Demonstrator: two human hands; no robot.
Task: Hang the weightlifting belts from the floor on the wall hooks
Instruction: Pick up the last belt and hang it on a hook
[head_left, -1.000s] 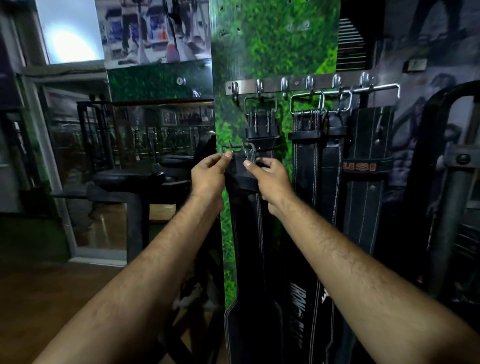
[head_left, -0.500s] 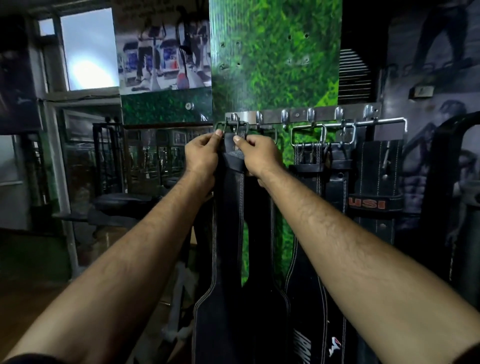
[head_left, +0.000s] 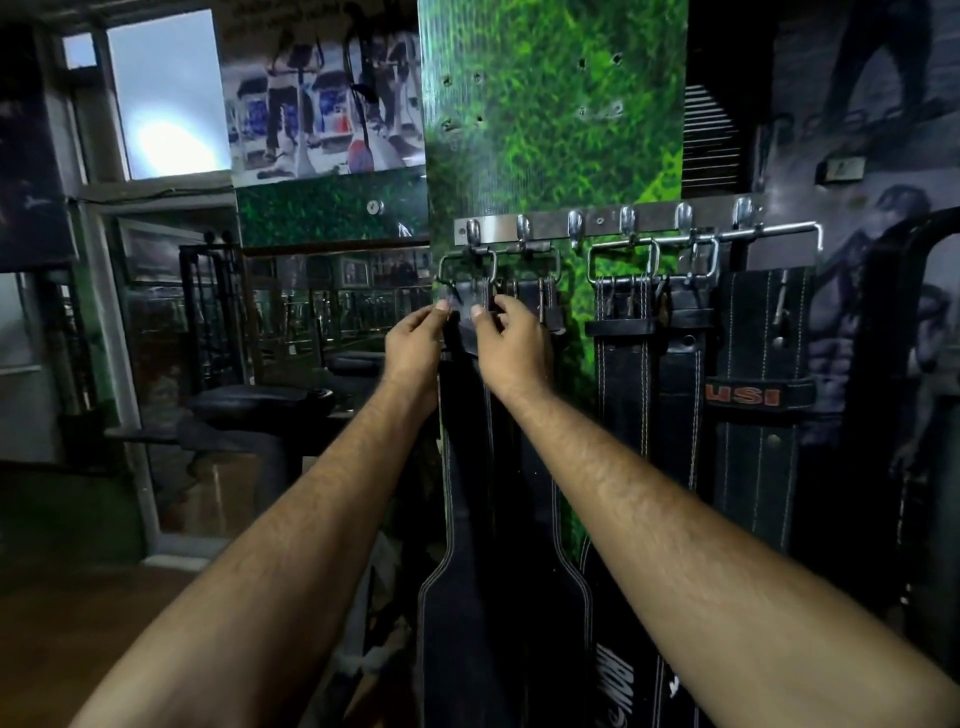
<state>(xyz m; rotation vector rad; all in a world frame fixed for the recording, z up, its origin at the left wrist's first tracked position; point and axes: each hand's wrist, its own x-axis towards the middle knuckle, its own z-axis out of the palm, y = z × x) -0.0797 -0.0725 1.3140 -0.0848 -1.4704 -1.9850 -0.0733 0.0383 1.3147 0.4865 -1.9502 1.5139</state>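
Belt hangs from the leftmost hook of the rack by its buckle, strap running straight down past the bottom edge of view. Both hands sit at the strap top, just under the buckle.

Left hand: at 9 o'clock of the strap top, fingertips pinching the strap's left edge, thumb up against it.
Right hand: at 3 o'clock of the same spot, thumb and fingers curled on the strap's right edge. Grip is narrow on both, only the fingertips closed on leather. Whether they bear any load, can't tell.

Second belt hangs on the next hook at 3 o'clock, touching the first; the right hand overlaps its upper part. Further at 3 o'clock, three more belts on the rack: a stitched one, a plain dark one, and the USI belt with red lettering, its buckle spanning the last hooks.

Rack is screwed to a green panel. At 9 o'clock of the hands: mirror and a padded bench, dim. Window at 10 o'clock.
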